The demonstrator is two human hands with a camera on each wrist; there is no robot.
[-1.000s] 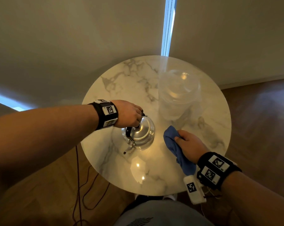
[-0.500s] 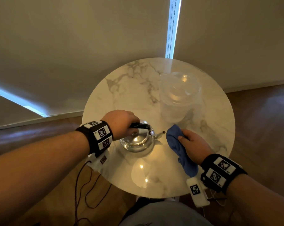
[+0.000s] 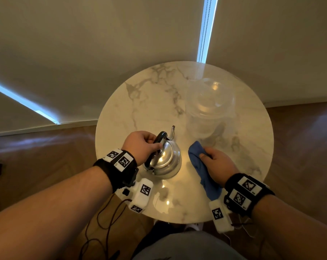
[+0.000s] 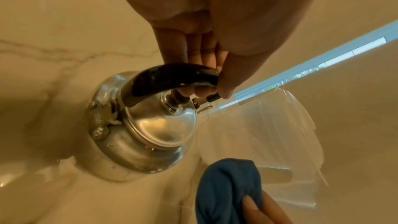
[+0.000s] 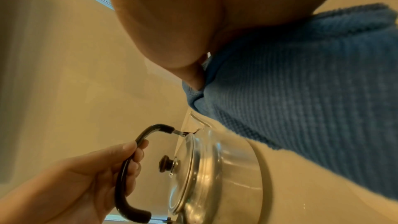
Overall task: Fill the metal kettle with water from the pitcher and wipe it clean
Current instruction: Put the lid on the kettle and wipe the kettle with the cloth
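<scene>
The kettle (image 3: 163,160) stands on the round marble bench (image 3: 143,102), toward its near-left part, with its lid on and its thin spout (image 3: 173,131) pointing away from the person. The left hand (image 3: 142,147) is curled round the black handle (image 3: 157,145); in the left wrist view the fingers (image 4: 189,47) wrap over the arch and the thumb presses its far end, so this grip is firmly closed on the handle. The kettle's base sits flat on the stone (drops of water show on its shoulder in the left wrist view).

The right hand (image 3: 218,163) holds a blue cloth (image 3: 202,171), fingers closed into it with the thumb on top; the bunched end of the cloth lies just beside the kettle's right side, a narrow strip of bare marble between them. The cloth's tail hangs back under the wrist toward the near edge of the bench.

The clear pitcher (image 3: 209,106) stands behind the cloth, on the far-right part of the bench, near the kettle's spout but apart from it.

Open marble lies on the far-left part of the top, behind the kettle, and along the right rim past the pitcher. The kettle is near the left edge; the left wrist hangs over that edge. Cables (image 3: 104,222) trail over the wooden floor (image 3: 36,166) below.
</scene>
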